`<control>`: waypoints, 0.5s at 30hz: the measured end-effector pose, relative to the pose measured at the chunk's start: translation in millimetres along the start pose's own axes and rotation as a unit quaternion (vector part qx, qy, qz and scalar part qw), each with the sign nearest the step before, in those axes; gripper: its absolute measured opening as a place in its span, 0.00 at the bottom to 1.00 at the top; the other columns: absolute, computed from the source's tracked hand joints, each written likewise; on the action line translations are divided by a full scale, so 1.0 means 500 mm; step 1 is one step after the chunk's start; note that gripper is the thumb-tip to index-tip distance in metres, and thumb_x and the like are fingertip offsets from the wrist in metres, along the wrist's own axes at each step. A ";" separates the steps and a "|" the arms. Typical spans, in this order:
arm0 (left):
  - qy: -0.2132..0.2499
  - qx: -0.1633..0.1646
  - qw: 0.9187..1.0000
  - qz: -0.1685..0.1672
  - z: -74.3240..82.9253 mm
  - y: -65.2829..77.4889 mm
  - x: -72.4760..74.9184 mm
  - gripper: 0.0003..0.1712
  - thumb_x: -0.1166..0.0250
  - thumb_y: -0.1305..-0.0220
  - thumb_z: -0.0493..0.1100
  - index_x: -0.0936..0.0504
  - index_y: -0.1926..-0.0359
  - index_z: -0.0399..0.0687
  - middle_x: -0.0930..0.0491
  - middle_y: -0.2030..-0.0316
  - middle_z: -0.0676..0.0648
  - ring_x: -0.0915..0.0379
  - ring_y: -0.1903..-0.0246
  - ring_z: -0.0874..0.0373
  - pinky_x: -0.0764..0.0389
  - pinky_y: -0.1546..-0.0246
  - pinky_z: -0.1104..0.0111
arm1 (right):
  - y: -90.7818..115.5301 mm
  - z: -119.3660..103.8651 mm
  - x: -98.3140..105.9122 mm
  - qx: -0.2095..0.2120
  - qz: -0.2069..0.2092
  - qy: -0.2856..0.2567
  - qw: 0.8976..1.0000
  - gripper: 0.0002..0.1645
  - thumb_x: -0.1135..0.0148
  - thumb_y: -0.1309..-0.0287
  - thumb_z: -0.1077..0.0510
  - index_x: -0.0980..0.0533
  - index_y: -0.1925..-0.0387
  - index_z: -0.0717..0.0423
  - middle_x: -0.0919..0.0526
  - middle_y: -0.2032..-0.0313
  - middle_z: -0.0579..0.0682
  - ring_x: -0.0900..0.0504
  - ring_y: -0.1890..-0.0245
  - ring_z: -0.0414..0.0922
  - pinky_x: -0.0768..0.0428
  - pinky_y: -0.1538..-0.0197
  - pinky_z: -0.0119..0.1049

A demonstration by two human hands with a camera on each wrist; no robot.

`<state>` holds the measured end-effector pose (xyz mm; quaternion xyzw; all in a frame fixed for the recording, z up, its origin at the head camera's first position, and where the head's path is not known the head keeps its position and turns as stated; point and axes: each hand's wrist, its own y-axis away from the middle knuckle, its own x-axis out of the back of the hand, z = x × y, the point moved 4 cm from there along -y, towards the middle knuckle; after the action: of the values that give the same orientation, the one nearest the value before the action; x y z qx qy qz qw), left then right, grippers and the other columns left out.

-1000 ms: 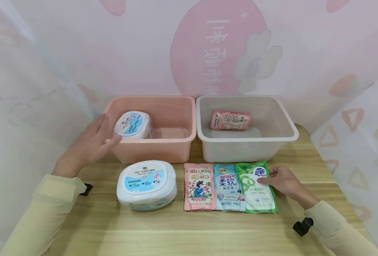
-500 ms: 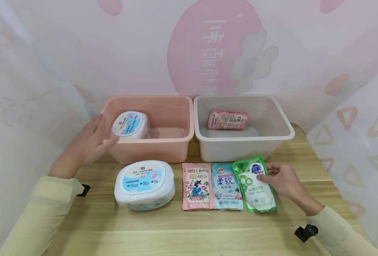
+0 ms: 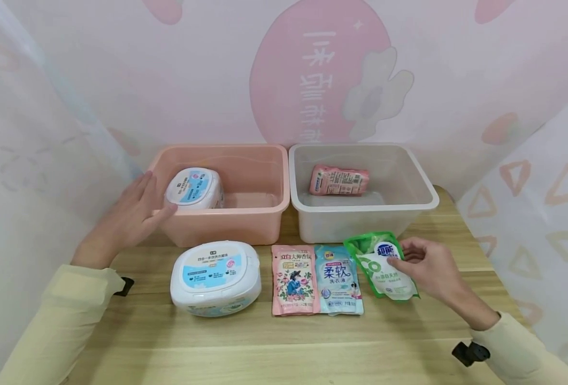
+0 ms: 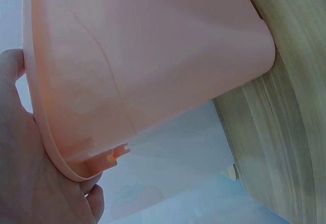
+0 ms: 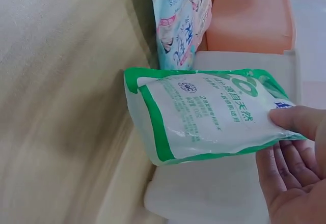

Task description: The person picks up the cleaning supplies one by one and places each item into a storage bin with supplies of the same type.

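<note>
In the head view my right hand (image 3: 428, 266) pinches a green-and-white laundry detergent pouch (image 3: 385, 272) by its right edge, thumb on the printed front. The right wrist view shows the pouch (image 5: 198, 114) tilted above the wood, its lower end nearest the camera. My left hand (image 3: 127, 216) rests against the left end of the pink bin (image 3: 226, 230), fingers extended along the rim and thumb over the front corner. Seen from the left wrist, the hand (image 4: 35, 168) lies along the bin's rim. Inside that bin sits a white lidded tub (image 3: 194, 188).
To the right stands a white bin (image 3: 356, 222) with a pink packet (image 3: 339, 181) in it. A larger white tub (image 3: 216, 278), a pink floral pouch (image 3: 294, 280) and a blue pouch (image 3: 338, 280) are lined up on the wooden table (image 3: 265, 353) before the bins.
My right hand has lifted the green-and-white detergent pouch away from the blue pouch and tilted it, its lower end rising. The left hand stays at the pink bin; the view has shifted slightly.
</note>
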<state>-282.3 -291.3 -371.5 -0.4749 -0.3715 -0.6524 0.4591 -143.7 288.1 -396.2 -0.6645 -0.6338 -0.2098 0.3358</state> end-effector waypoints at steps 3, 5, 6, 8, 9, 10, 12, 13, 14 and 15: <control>-0.002 0.001 1.000 -0.002 -0.001 -0.001 0.000 0.58 0.57 0.21 0.72 0.71 0.17 0.34 0.77 0.16 0.33 0.76 0.16 0.31 0.59 0.20 0.32 | 0.003 -0.013 0.010 0.019 0.007 -0.006 1.000 0.10 0.20 0.46 0.65 0.15 0.64 0.63 0.09 0.67 0.56 0.16 0.71 0.28 0.15 0.67 0.23; -0.003 -0.001 1.000 -0.001 0.000 -0.001 0.000 0.58 0.57 0.21 0.72 0.71 0.17 0.34 0.76 0.16 0.32 0.76 0.16 0.30 0.59 0.20 0.32 | 0.004 -0.023 0.019 0.033 0.010 -0.005 0.999 0.11 0.19 0.46 0.64 0.14 0.63 0.63 0.09 0.68 0.56 0.16 0.72 0.27 0.15 0.68 0.23; -0.003 -0.002 1.000 0.001 0.001 -0.001 0.001 0.58 0.57 0.21 0.72 0.71 0.17 0.34 0.76 0.16 0.32 0.75 0.16 0.30 0.58 0.20 0.32 | 0.004 -0.028 0.024 0.040 0.011 -0.003 0.999 0.11 0.19 0.46 0.64 0.14 0.63 0.63 0.09 0.68 0.55 0.16 0.72 0.27 0.15 0.68 0.22; -0.002 -0.004 1.000 0.004 0.002 -0.001 0.002 0.58 0.57 0.21 0.72 0.71 0.17 0.35 0.75 0.16 0.32 0.74 0.16 0.30 0.57 0.20 0.32 | 0.002 -0.041 0.035 0.056 0.017 0.002 0.998 0.10 0.19 0.47 0.64 0.14 0.64 0.62 0.09 0.69 0.55 0.16 0.72 0.27 0.16 0.68 0.22; -0.002 -0.005 1.000 0.006 0.002 0.000 0.002 0.58 0.57 0.21 0.72 0.70 0.17 0.35 0.74 0.16 0.32 0.74 0.16 0.30 0.57 0.20 0.32 | 0.000 -0.048 0.041 0.063 0.018 0.003 0.998 0.10 0.19 0.47 0.65 0.14 0.64 0.62 0.09 0.69 0.54 0.16 0.72 0.27 0.16 0.68 0.22; -0.001 -0.006 1.000 0.007 0.002 0.000 0.002 0.58 0.56 0.21 0.71 0.70 0.17 0.35 0.74 0.16 0.32 0.73 0.16 0.30 0.57 0.20 0.32 | -0.002 -0.057 0.047 0.074 0.020 0.002 0.997 0.10 0.19 0.47 0.66 0.14 0.65 0.62 0.09 0.70 0.54 0.16 0.72 0.27 0.15 0.69 0.22; 0.000 -0.006 1.000 0.008 0.001 0.000 0.002 0.58 0.56 0.21 0.72 0.70 0.17 0.35 0.74 0.16 0.32 0.73 0.16 0.30 0.57 0.20 0.32 | -0.007 -0.073 0.060 0.084 0.020 -0.001 0.996 0.09 0.20 0.46 0.66 0.14 0.65 0.61 0.10 0.70 0.54 0.15 0.72 0.28 0.15 0.68 0.22; 0.000 -0.006 1.000 0.009 0.001 0.000 0.002 0.58 0.56 0.21 0.72 0.70 0.17 0.35 0.74 0.16 0.32 0.73 0.16 0.30 0.57 0.20 0.32 | -0.010 -0.081 0.067 0.088 0.019 -0.005 0.996 0.08 0.20 0.46 0.66 0.14 0.65 0.60 0.10 0.70 0.54 0.14 0.72 0.28 0.15 0.68 0.23; 0.000 -0.006 1.000 0.008 0.001 0.000 0.002 0.58 0.56 0.21 0.72 0.70 0.17 0.35 0.74 0.16 0.32 0.73 0.16 0.30 0.57 0.20 0.32 | -0.014 -0.089 0.074 0.091 0.015 -0.009 0.996 0.08 0.20 0.45 0.66 0.14 0.65 0.60 0.09 0.69 0.54 0.14 0.72 0.29 0.14 0.68 0.23; 0.001 -0.006 1.000 0.008 -0.001 0.000 0.002 0.58 0.56 0.21 0.71 0.70 0.17 0.35 0.75 0.16 0.32 0.73 0.16 0.30 0.57 0.20 0.32 | -0.017 -0.097 0.080 0.093 0.012 -0.013 0.996 0.08 0.21 0.45 0.66 0.14 0.64 0.60 0.09 0.69 0.54 0.13 0.71 0.30 0.14 0.68 0.24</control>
<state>-282.6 -291.8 -370.5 -0.4803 -0.3633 -0.6513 0.4617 -140.7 281.5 -333.1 -0.6405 -0.6469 -0.1379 0.3902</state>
